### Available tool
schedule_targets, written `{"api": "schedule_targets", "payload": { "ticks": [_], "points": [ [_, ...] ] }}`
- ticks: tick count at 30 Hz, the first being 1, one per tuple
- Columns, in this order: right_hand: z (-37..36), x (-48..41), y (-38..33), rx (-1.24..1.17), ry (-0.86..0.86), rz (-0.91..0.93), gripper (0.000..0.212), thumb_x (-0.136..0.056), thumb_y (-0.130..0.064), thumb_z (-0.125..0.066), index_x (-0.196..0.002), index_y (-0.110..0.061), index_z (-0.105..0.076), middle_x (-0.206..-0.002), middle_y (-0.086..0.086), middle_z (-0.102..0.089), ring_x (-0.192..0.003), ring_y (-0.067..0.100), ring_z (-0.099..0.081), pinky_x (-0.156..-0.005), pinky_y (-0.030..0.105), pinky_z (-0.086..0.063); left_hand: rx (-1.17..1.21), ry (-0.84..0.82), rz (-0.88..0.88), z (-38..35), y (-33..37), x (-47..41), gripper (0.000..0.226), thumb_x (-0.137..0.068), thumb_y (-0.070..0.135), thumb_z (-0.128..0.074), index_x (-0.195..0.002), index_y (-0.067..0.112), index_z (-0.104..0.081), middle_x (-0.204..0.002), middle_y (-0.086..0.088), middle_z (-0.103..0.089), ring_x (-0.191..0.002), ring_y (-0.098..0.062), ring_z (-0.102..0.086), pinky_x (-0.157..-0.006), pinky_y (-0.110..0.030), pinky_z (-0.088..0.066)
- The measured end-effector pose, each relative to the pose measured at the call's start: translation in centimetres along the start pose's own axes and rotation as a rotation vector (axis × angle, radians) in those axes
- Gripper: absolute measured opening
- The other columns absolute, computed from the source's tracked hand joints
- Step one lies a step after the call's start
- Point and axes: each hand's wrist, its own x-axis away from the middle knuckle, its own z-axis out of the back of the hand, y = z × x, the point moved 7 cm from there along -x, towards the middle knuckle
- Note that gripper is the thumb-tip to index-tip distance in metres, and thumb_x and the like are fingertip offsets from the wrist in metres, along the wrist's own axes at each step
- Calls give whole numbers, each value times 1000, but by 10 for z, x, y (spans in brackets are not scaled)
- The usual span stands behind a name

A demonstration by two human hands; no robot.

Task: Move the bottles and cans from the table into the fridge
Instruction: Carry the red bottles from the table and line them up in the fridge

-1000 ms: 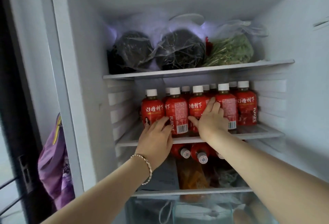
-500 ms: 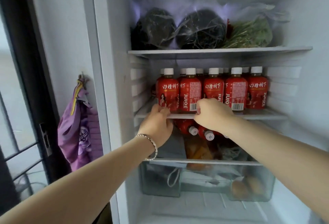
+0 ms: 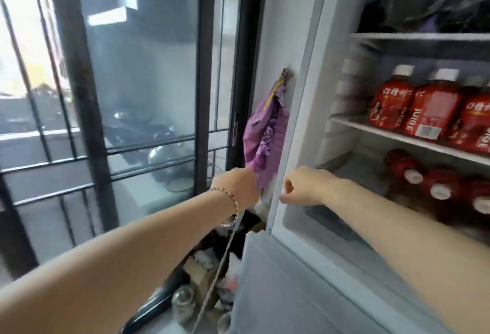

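Red bottles (image 3: pixel 431 111) on fridge shelves (image 3: pixel 384 132), up-right of hands: right hand (image 3: pixel 305 186) loose, empty; left hand (image 3: pixel 238 188), grip unclear.

Legible print appears only on red, white-capped bottles standing on the middle fridge shelf (image 3: pixel 371 128), at the right of the frame.

1. Leftmost red bottle (image 3: pixel 389 105): a row of white Chinese characters across the top of the label, too blurred to read. Small white lettering runs vertically down its right edge, illegible.
2. Second red bottle (image 3: pixel 432 111): large white Latin letters set vertically on the label's left side, reading roughly "JUIOE". A pale panel of fine print, illegible. A white barcode patch at the bottom, digits not legible.
3. Third red bottle (image 3: pixel 474 121), cut by the right edge: white Chinese characters, partly visible. A fragment of the same vertical Latin word sits low down.
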Motion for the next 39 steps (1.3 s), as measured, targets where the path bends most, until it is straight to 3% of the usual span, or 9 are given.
{"api": "schedule_targets", "payload": {
  "ticks": [3, 8, 10, 15, 18, 24, 27, 33, 39],
  "points": [
    [-13, -6, -91, -48, 44, 179, 34, -85, -46, -50, -86, -14, -62, -91, -2, -63, -87, 19, -57, -73, 33, -48, -9, 52, 224, 9, -76, 59, 15, -86, 24, -42, -88, 19, -56, -98, -4, -63, -84, -26, -58, -65, -28, -40],
    [-34, 30, -271, -65, 83, 541, 30, -87, -45, -49, -92, -18, -61, -102, 2, -64, -92, 23, -57, -68, 29, -40, -70, 61, 584, 27, -204, 199, 25, -84, 28, -45, -99, 18, -61, -107, -7, -64, -96, -29, -61, -70, -28, -40],
    [-40, 58, -342, -115, 91, 669, 28, -88, -45, -48, -90, -19, -60, -101, 3, -64, -86, 23, -57, -67, 29, -39, -80, 73, 718, 40, -245, 269, 25, -83, 29, -47, -98, 16, -62, -107, -8, -64, -97, -30, -60, -70, -27, -40],
    [-52, 175, -540, -77, 81, 1018, 35, -90, -43, -46, -100, -14, -63, -106, 7, -64, -96, 28, -60, -71, 29, -40, -136, 196, 1057, 95, -325, 496, 21, -86, 31, -47, -95, 20, -62, -104, -5, -65, -94, -27, -60, -68, -26, -38],
    [-56, 234, -618, -59, 90, 1137, 34, -90, -42, -46, -102, -15, -63, -109, 6, -63, -99, 28, -59, -72, 29, -39, -197, 230, 1179, 123, -343, 593, 21, -86, 32, -45, -95, 19, -59, -100, -5, -66, -90, -25, -60, -67, -27, -39],
    [-54, 438, -805, -38, 112, 1462, 28, -88, -41, -48, -99, -20, -63, -103, 3, -64, -88, 25, -58, -67, 26, -37, -268, 261, 1528, 184, -360, 870, 18, -85, 31, -44, -90, 21, -58, -98, -4, -65, -93, -26, -60, -70, -29, -39],
    [-54, 538, -883, -74, 102, 1618, 27, -87, -39, -47, -96, -19, -64, -102, 4, -65, -95, 27, -60, -67, 27, -39, -264, 270, 1720, 209, -350, 1000, 16, -84, 29, -44, -87, 21, -58, -96, -3, -65, -89, -26, -60, -68, -28, -39],
    [-64, 710, -996, -64, 45, 1846, 25, -90, -40, -47, -90, -19, -60, -82, -2, -55, -75, 20, -53, -56, 25, -36, -300, 300, 2031, 242, -322, 1211, 17, -85, 27, -42, -87, 21, -58, -91, -1, -64, -74, -22, -53, -62, -28, -38],
    [-90, 843, -1095, -20, -21, 2038, 20, -91, -42, -46, -85, -24, -53, -82, -5, -55, -76, 18, -54, -60, 27, -40, -316, 410, 2297, 243, -294, 1369, 17, -85, 34, -47, -87, 23, -60, -90, 0, -67, -85, -23, -62, -64, -27, -41]
  ]
}}
